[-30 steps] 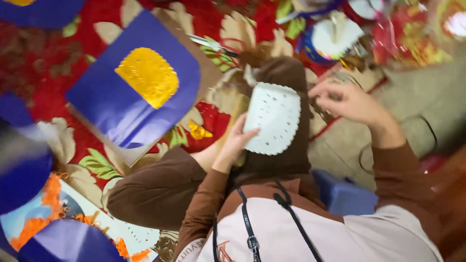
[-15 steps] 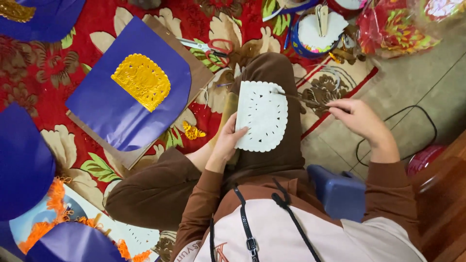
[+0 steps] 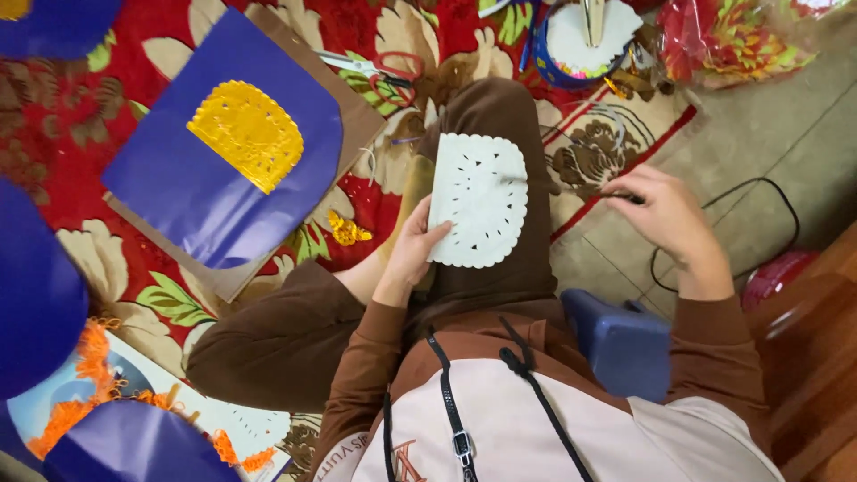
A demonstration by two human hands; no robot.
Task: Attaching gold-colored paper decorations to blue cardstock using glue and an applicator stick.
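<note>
My left hand (image 3: 415, 254) holds a white, half-round paper doily (image 3: 482, 201) by its lower left edge, flat over my brown-trousered knee. My right hand (image 3: 674, 223) is down at the right over the beige floor, fingers pinched on a thin dark stick (image 3: 625, 196); what it is cannot be told. A blue paper sheet (image 3: 205, 196) with a gold half-round doily (image 3: 248, 132) on it lies on brown cardboard to the left of my knee.
Red-handled scissors (image 3: 379, 67) lie on the red flowered rug beyond the knee. A blue round container (image 3: 580, 45) and a red cellophane packet (image 3: 732, 36) sit far right. A black cable (image 3: 768, 192), a blue box (image 3: 620, 344), wooden furniture (image 3: 812, 357), and more blue sheets (image 3: 36, 295) surround me.
My right hand has drawn back from the clutter at the far right and come down toward the floor beside my knee. The left hand keeps the white doily on the knee.
</note>
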